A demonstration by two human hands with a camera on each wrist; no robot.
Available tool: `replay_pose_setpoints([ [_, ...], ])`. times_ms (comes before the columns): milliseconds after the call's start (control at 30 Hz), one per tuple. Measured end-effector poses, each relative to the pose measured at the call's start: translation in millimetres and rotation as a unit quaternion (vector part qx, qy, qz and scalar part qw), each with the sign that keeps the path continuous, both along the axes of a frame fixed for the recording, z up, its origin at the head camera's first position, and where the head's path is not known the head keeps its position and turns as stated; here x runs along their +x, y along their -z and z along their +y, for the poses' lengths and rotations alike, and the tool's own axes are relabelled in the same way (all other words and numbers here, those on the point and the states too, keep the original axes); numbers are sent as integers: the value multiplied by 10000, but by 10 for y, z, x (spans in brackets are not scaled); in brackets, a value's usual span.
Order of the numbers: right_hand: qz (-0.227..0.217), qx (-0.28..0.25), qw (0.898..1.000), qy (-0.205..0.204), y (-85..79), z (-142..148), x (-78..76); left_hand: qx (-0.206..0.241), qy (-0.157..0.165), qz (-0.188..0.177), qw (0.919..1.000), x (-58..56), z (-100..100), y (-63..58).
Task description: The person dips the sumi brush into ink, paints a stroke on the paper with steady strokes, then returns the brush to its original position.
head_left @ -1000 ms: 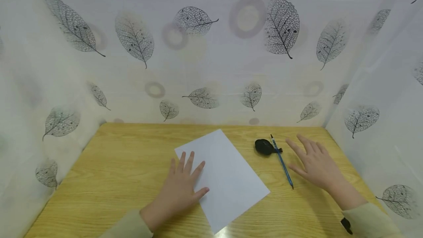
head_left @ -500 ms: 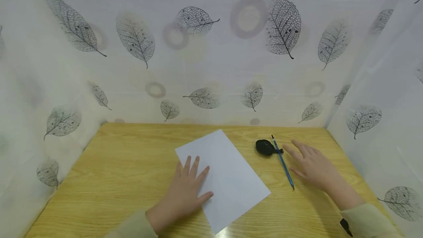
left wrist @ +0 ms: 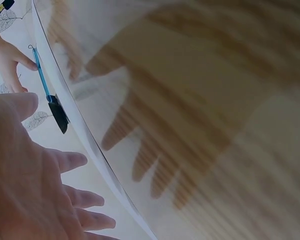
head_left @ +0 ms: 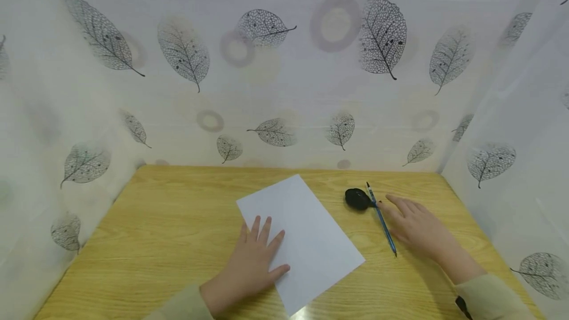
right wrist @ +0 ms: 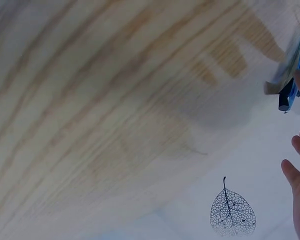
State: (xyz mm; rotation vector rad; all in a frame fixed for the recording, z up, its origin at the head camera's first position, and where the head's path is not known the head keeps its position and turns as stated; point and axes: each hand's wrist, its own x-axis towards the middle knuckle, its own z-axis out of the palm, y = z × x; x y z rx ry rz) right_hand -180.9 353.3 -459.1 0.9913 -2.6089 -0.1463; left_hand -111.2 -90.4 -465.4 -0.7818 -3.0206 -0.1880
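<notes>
Fingers: left hand straight and spread over the white paper; right hand loosely extended, partly apart, tips at the blue pen; contact there cannot be told.
Backdrop: leaf-printed sheeting fills the upper frame.
Table: wood-grain top across the lower frame.
Paper: lower centre, set askew, one corner near the bottom edge; uneven weight from the left hand along its left side could swivel or crease it.
Pen: right of centre, slanting, apparently across the black object's narrow end; that perch could let a stray fingertip roll it or swing its point round.
Black object: rounded, upper left of the pen's middle; catching its narrow end while reaching for the pen could drag both.
</notes>
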Motion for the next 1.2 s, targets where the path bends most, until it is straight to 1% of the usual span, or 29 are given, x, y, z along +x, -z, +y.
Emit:
replay_pose_setpoints([
  [167,92,87,9998,-181,33,-2,0,-40,19,-230,9997,36,17,-11],
  [367,372,60,9972,-644,58,-26,-12,-167,15,-383,9991,52,28,7],
  [500,440,121,9951,-875,80,-25,-29,-189,16,-478,9987,52,24,-2],
  [700,732,353,9894,-1205,68,-55,-33,-196,48,-655,9976,50,8,-21],
  [833,879,322,9853,-1430,59,-74,-61,-212,89,-719,9971,44,-6,-43],
  [1033,897,362,9836,-1521,71,-92,-119,-272,151,-816,9962,23,-28,-49],
  [1200,984,617,9813,-1532,89,-110,-139,-258,221,-852,9958,21,-61,-37],
])
